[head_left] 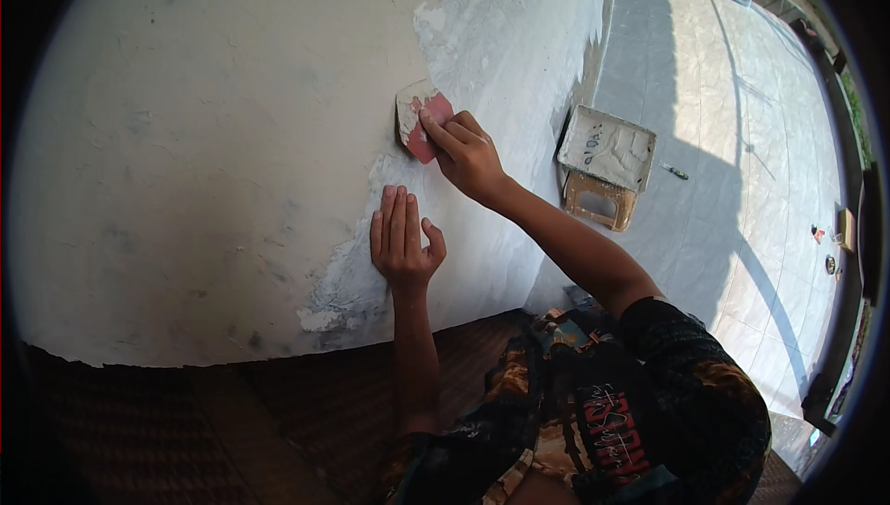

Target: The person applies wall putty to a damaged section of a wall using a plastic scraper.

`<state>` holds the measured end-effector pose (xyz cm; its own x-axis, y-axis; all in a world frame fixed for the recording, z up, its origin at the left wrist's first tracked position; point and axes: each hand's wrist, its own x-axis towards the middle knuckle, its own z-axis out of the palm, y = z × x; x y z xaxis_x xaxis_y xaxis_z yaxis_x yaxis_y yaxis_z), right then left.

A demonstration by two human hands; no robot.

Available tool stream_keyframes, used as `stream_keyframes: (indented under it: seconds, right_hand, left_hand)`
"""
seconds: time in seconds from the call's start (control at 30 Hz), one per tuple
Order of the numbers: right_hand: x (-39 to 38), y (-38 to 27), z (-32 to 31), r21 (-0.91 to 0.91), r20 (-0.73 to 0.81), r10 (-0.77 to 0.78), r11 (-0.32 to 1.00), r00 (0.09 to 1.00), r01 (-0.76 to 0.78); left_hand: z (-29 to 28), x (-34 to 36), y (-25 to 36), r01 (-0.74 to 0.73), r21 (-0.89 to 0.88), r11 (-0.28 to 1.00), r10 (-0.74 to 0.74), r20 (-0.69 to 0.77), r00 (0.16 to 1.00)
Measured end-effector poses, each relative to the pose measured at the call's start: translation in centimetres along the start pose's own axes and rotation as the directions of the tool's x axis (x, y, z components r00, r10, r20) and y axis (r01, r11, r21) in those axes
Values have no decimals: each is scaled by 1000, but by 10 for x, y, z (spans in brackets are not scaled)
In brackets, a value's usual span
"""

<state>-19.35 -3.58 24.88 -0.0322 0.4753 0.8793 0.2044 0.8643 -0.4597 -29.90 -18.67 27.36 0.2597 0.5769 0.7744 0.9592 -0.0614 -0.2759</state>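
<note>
My right hand [471, 158] grips a pink putty scraper [428, 139], its fingers pressed on the face. Pale putty is smeared over the scraper's upper left part, and its edge lies against the wall [232, 115]. Below it, my left hand [405, 241] rests flat on the wall with the fingers straight and the thumb apart. Around both hands runs the ragged border between the cream wall surface and a whiter, rough patch of putty [348, 273]. Further white putty spreads over the wall above and to the right of the scraper.
To the right, a shallow tray [623, 154] of white putty sits on a tan plastic stool [601, 203]. A small green-and-white object [675, 171] lies on the tiled floor [705, 227]. Dark woven matting [185, 421] borders the wall's lower edge. Small items and a box [846, 230] are at far right.
</note>
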Motion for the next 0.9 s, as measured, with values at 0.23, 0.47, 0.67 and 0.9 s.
stream_keyframes:
  seconds: [0.23,0.47,0.67,0.9]
  right_hand:
    - [7,-2,-31,35,-110,121,992,986,-118]
    - [-13,8,-10,1,-42,41,999,998,-41]
    - [-87,4,-50,57,168,260,960,951,-273]
    - [-61,110,-102,584,511,711,125,483,-802]
  left_hand:
    - [-1,2,3,-27,-44,999,26,-16,1000]
    - [13,2,10,-34,-90,995,33,-12,999]
    - [10,2,8,-2,-45,999,2,-17,1000]
    - [75,11,43,111,-239,965,-95,78,992]
